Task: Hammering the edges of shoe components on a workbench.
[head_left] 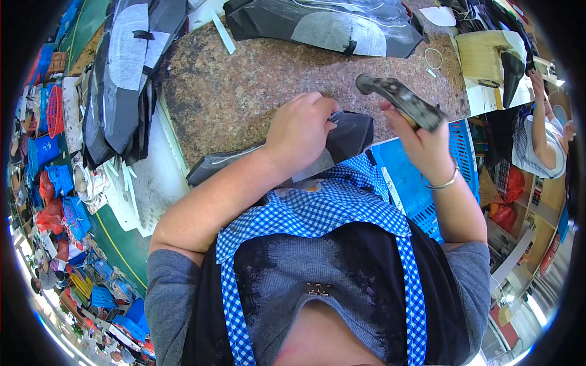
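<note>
A dark grey-black flat piece of material (353, 135) with a lighter grey area lies along the front edge of a speckled stone slab (244, 91). My left hand (302, 129) is closed on its upper edge, fingertips pinched together there; the palm hides part of the piece. Raised to the right of it, my right hand (424, 146) is wrapped round a hammer (403, 97). The hammer's rounded striking end points left, over the slab and apart from the piece. Most of its handle is hidden by my fingers.
Stacks of similar dark pieces with whitish patches lie at the left (125, 73) and at the far edge (329, 27). A yellowish roll (485, 58) stands at the far right. Beside my right forearm is a blue plastic basket (461, 146). Another person (540, 140) is at the right.
</note>
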A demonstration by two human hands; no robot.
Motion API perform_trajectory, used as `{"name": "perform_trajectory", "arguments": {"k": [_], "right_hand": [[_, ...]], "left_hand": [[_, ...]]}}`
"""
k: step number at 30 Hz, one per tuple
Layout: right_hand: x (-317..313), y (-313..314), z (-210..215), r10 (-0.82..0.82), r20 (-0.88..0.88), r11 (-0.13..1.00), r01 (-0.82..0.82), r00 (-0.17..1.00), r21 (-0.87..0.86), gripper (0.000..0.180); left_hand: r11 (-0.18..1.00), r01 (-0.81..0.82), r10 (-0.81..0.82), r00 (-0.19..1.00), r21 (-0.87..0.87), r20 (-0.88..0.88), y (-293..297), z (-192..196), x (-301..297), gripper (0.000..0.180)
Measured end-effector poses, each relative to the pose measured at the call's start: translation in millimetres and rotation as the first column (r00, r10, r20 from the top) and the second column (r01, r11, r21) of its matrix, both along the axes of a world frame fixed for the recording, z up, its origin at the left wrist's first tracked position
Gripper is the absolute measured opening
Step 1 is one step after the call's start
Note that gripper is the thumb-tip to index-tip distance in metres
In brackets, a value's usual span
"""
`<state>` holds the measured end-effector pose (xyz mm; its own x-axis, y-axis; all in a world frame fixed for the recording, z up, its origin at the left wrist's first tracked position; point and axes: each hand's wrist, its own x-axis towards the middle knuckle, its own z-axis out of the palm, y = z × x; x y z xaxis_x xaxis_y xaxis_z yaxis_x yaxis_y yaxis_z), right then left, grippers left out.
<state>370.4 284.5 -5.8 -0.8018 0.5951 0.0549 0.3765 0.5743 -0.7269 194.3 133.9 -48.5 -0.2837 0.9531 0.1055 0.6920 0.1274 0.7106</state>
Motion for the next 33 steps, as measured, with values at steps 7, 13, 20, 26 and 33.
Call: {"name": "perform_trajectory", "arguments": {"k": [7, 13, 20, 26, 33], "right_hand": [[18.1, -1.3, 15.5, 0.286, 0.206, 0.951, -0.304, 0.936, 0.061, 0.020], [-1.0, 4.4, 15.6, 0.214, 0.103, 0.940, -0.234, 0.971, 0.248, 0.028], [-20.5, 2.7, 25.4, 0.329, 0.142, 0.858, -0.359, 0.934, 0.367, 0.032], [-19.6, -4.4, 27.4, 0.349, 0.298, 0.840, -0.437, 0.889, 0.320, 0.030], [-15.7, -3.0, 16.2, 0.295, 0.127, 0.885, -0.320, 0.947, 0.337, 0.027]], "left_hand": [[0.997, 0.017, -0.017, 1.000, 0.080, -0.008, 0.7, 0.3, 0.2, 0.024], [0.997, 0.051, -0.028, 0.931, 0.054, -0.363, -9.2, 7.8, 12.5, 0.022], [0.988, 0.120, -0.072, 0.909, 0.093, -0.410, -12.7, 11.0, 12.9, 0.025], [0.994, 0.076, -0.040, 0.919, 0.077, -0.392, -12.6, 9.7, 7.9, 0.020], [0.996, 0.053, -0.029, 0.945, 0.066, -0.326, -23.3, 12.7, 11.5, 0.020]]}}
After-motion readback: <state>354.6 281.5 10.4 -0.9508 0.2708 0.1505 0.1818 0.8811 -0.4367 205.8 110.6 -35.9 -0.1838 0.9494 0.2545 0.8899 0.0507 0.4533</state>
